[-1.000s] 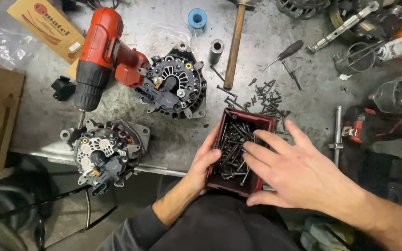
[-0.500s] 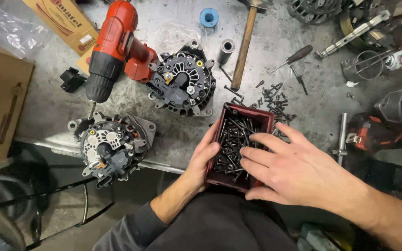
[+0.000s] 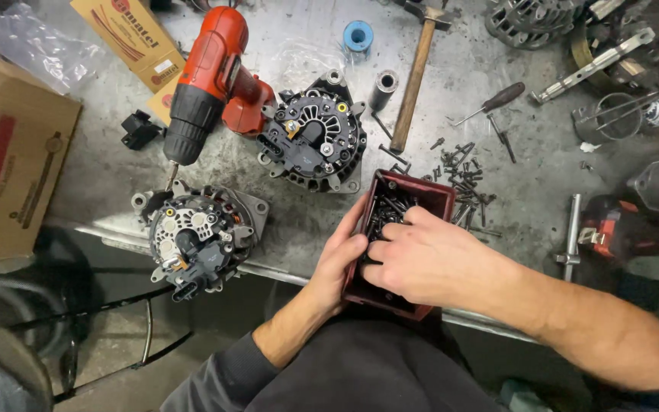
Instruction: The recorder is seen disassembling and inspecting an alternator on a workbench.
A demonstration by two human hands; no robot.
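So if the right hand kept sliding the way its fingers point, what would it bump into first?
Probably the left hand, gripping the near wall of the dark red bin. The right hand points leftward across the screws; depth is unclear.

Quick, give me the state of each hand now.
Left hand: grip closed on the side of the red bin.
Right hand: fingers curled into the bin's bolts; hold cannot be told.

Dark grey sleeve (image 3: 215,374) on left arm; right arm bare.

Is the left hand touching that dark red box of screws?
Touching. The head view shows the left hand wrapped against the side wall of the red box.
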